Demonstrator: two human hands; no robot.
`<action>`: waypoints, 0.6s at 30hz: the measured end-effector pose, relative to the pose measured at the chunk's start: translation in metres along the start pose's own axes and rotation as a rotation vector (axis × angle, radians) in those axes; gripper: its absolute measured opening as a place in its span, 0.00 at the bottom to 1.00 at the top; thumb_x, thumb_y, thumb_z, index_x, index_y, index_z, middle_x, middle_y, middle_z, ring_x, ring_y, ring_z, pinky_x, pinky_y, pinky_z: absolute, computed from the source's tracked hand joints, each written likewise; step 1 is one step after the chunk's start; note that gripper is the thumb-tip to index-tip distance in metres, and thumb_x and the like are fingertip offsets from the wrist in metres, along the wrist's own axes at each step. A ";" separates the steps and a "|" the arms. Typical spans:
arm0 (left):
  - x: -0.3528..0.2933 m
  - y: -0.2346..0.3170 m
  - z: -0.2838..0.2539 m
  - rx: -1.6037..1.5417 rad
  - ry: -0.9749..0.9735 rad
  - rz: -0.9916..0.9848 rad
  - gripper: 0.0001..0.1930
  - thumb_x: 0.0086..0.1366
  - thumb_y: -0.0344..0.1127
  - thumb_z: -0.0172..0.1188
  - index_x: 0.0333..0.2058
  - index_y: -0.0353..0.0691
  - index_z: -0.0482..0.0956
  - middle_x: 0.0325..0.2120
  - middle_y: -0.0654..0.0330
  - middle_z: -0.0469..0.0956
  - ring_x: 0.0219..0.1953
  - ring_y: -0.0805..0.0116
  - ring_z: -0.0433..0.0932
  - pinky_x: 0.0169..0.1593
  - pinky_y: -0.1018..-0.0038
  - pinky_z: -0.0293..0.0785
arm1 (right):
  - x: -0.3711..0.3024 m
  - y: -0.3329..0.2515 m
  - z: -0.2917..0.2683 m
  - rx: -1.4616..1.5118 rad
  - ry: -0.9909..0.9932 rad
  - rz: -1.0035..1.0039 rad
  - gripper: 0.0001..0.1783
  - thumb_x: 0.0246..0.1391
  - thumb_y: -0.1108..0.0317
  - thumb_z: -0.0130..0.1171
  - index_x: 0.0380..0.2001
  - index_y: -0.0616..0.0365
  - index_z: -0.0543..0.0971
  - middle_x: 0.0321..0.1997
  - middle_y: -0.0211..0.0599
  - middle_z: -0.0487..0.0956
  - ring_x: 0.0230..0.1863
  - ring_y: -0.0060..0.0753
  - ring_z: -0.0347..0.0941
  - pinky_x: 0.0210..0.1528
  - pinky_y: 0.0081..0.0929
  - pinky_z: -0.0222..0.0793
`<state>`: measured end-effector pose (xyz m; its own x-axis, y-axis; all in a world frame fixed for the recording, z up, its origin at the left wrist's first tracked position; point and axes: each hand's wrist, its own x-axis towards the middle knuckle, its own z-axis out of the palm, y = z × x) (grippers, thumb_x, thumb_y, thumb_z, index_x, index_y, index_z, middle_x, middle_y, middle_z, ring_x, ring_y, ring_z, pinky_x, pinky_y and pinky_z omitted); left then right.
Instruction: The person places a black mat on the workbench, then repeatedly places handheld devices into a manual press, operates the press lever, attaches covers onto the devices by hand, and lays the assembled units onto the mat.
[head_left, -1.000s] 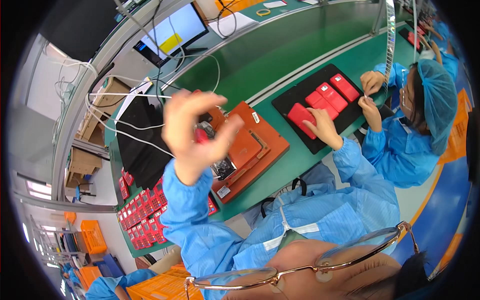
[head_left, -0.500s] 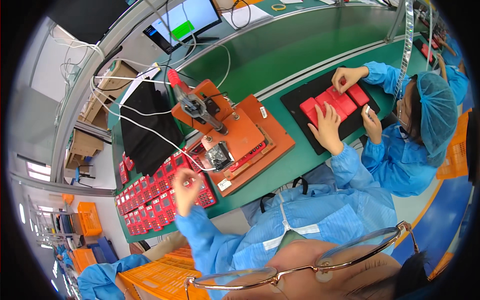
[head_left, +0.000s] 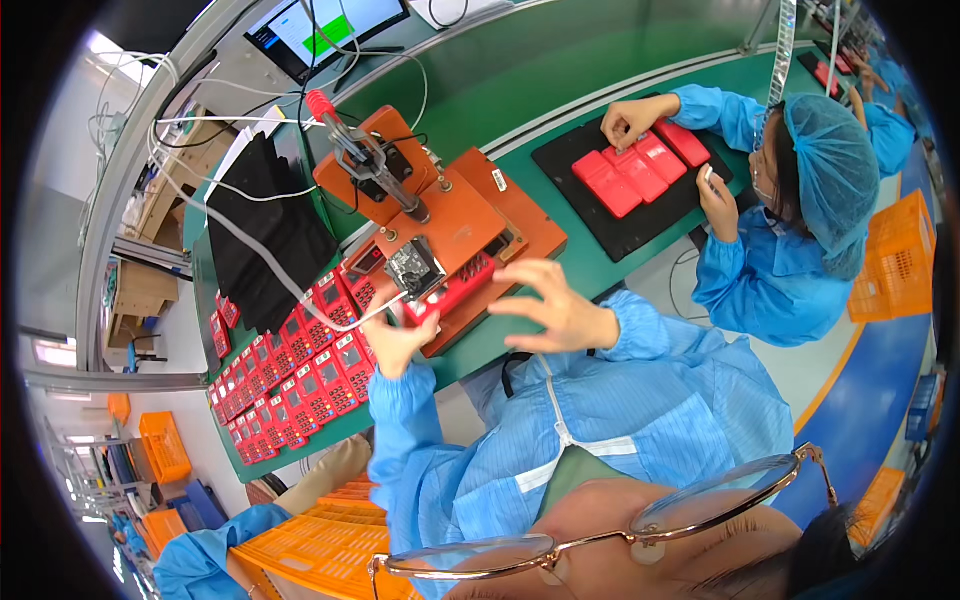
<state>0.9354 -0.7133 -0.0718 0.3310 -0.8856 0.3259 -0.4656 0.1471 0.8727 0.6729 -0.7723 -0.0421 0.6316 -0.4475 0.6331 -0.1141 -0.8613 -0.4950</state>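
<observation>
In front of me an orange test fixture (head_left: 535, 240) stands on the green bench, with a toggle clamp (head_left: 370, 165) raised on it. A red keypad device (head_left: 462, 288) juts out at the fixture's near side, partly under the upper plate. My left hand (head_left: 397, 340) grips its left end, thumb along the near edge and fingers partly hidden behind. My right hand (head_left: 555, 308) is open beside the right end, fingers spread and apparently holding nothing. A small black circuit module (head_left: 414, 268) with a white cable sits on the plate just above the device.
Rows of red keypad devices (head_left: 290, 385) cover the bench at left, beside a black cloth (head_left: 270, 235). Loose cables (head_left: 240, 243) hang across the left. On the right, a co-worker handles red casings (head_left: 620, 180) on a black mat (head_left: 650, 222). A monitor (head_left: 325, 35) stands behind.
My right hand has left the red casings on the mat and come over to the fixture. From above the device rows, my left hand has moved up onto the fixture's device. The view has shifted slightly.
</observation>
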 end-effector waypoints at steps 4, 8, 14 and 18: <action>-0.061 0.038 0.014 -0.280 -0.072 -0.096 0.24 0.40 0.34 0.68 0.38 0.29 0.75 0.33 0.56 0.78 0.38 0.69 0.76 0.48 0.74 0.70 | -0.004 -0.016 0.009 0.079 -0.104 -0.035 0.26 0.40 0.63 0.66 0.47 0.52 0.74 0.50 0.38 0.71 0.50 0.40 0.68 0.49 0.34 0.64; -0.071 0.076 0.057 -0.380 -0.042 -0.166 0.23 0.43 0.31 0.69 0.40 0.31 0.75 0.36 0.55 0.78 0.40 0.67 0.76 0.48 0.72 0.71 | -0.020 0.006 -0.011 0.128 -0.029 -0.020 0.20 0.41 0.65 0.66 0.41 0.56 0.77 0.37 0.36 0.79 0.36 0.36 0.76 0.37 0.26 0.71; -0.066 0.076 0.154 -0.384 -0.584 -0.043 0.33 0.56 0.34 0.63 0.56 0.28 0.58 0.51 0.44 0.68 0.52 0.56 0.71 0.57 0.64 0.66 | -0.045 0.103 -0.040 0.108 0.408 0.612 0.27 0.53 0.69 0.57 0.56 0.64 0.66 0.51 0.49 0.74 0.48 0.39 0.75 0.50 0.30 0.68; -0.045 0.048 0.228 -0.144 -0.522 0.284 0.37 0.56 0.33 0.61 0.59 0.27 0.51 0.59 0.35 0.52 0.60 0.41 0.59 0.60 0.57 0.58 | -0.054 0.158 -0.025 -0.407 0.192 0.645 0.21 0.51 0.70 0.57 0.50 0.59 0.73 0.48 0.47 0.73 0.52 0.48 0.65 0.52 0.34 0.61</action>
<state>0.7113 -0.7671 -0.1277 -0.2528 -0.8965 0.3637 -0.3493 0.4352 0.8298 0.6015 -0.8901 -0.1396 0.2059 -0.8908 0.4050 -0.7087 -0.4212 -0.5660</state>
